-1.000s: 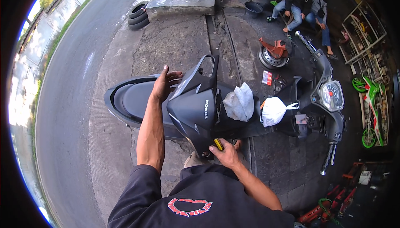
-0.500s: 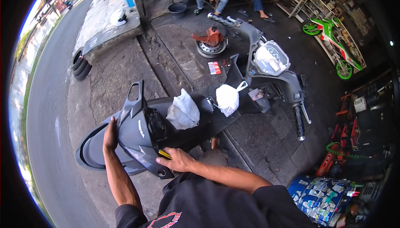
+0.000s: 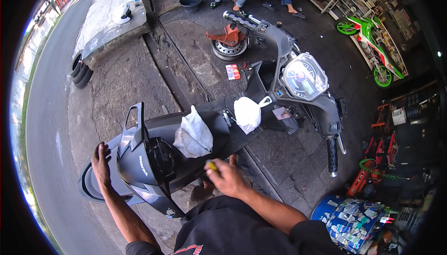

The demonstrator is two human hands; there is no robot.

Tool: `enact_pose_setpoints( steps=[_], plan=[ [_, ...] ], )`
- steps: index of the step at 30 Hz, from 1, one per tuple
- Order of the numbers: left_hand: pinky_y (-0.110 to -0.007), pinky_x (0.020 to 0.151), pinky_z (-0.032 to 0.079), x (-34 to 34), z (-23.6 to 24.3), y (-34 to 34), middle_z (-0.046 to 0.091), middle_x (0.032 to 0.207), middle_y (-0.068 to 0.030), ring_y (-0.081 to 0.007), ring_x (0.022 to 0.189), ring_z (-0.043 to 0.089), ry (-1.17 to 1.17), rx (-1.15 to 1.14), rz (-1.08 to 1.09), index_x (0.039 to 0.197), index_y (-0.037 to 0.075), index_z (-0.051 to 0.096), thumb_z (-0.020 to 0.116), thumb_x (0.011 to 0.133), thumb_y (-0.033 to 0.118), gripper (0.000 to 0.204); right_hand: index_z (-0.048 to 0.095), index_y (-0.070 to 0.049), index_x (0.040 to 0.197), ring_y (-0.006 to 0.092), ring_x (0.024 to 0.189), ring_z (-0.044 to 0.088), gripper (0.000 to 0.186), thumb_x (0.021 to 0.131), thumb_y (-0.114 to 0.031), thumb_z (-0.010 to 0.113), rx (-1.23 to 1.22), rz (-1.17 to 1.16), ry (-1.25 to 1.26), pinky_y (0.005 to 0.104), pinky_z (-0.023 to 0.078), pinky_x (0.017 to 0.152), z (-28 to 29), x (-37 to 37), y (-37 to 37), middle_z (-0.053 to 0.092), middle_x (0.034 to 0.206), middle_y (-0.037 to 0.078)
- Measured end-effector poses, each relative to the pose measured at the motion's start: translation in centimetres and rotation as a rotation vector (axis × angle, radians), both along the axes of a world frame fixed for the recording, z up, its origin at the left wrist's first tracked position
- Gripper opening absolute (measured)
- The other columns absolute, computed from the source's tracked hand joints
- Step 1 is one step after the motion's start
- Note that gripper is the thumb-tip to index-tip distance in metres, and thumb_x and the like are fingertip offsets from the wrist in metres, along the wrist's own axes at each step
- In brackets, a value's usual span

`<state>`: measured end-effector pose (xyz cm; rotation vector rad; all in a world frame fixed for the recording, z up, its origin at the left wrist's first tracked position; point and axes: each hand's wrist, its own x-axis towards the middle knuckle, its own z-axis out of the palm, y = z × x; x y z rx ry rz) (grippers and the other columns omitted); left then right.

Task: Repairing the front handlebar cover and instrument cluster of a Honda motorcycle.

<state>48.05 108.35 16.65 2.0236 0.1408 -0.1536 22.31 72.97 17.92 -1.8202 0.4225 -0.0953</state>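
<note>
My right grip clasps a stubby yellow tool; my left grip, empty, hovers beside the dark-grey plastic scooter panel lying across the long dark seat. Apparently unsteadied by either, it could slide off if nudged.

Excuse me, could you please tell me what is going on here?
A person is at a dark scooter with a panel resting across it. The left hand is open beside the panel; the right hand holds a small yellow item, away from the panel. A grey cloth and a white bag lie further forward.
</note>
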Motion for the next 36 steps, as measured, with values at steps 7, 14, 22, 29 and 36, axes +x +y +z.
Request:
enact_pose_setpoints(
  steps=[7,14,22,29,36],
  plan=[
    [-0.036,0.099,0.046,-1.9,6.6,-6.3,0.067,0.12,-0.0183,-0.0225,0.111,0.062,-0.307,0.21,0.035,0.126,-0.002,0.062,0.059,0.1,0.025,0.037,0.061,0.001,0.104,0.0206,0.084,0.068,0.021,0.1,-0.02,0.056,0.104,-0.26,0.215,0.0316,0.054,0.074,5.9,-6.1,-10.6,0.067,0.101,0.014],
    [-0.029,0.074,0.049,-10.9,11.9,-26.6,0.067,0.082,-0.0096,-0.0146,0.078,0.061,-0.151,-0.08,-0.446,0.095,-0.004,0.068,0.06,0.093,0.013,0.018,0.051,0.0,0.111,0.0275,0.09,0.068,0.022,0.099,-0.018,0.057,-0.233,-0.442,-0.504,0.0353,0.058,0.078,7.7,-5.8,-11.8,0.062,0.105,0.02],
    [-0.02,0.048,0.039,-14.2,5.3,-43.3,0.065,0.073,-0.0036,-0.0042,0.052,0.05,0.916,-0.671,-0.755,0.101,0.002,0.065,0.053,0.103,0.029,0.03,0.053,0.0,0.115,0.0341,0.107,0.065,0.028,0.089,-0.006,0.063,-0.502,-0.129,-0.389,0.0414,0.056,0.09,4.8,-5.5,-10.9,0.057,0.121,0.022],
    [-0.022,0.046,0.039,-13.5,3.8,-45.1,0.065,0.071,-0.0027,-0.0056,0.052,0.049,0.875,-0.641,-0.847,0.098,0.003,0.065,0.051,0.104,0.03,0.031,0.027,-0.002,0.152,0.0342,0.135,0.044,0.081,0.079,-0.002,0.06,0.801,-0.369,-0.333,0.0463,0.045,0.107,6.9,-6.1,-10.1,0.023,0.155,0.02],
    [-0.02,0.05,0.047,-13.5,3.3,-45.9,0.064,0.073,-0.0028,-0.0077,0.053,0.057,0.893,-0.717,-0.842,0.097,0.003,0.066,0.052,0.103,0.032,0.033,0.043,0.002,0.139,0.0141,0.055,0.061,0.041,0.104,-0.018,0.046,0.725,-0.615,-0.046,0.0254,0.05,0.051,6.1,-3.0,-11.1,0.064,0.084,0.011]
  ],
)
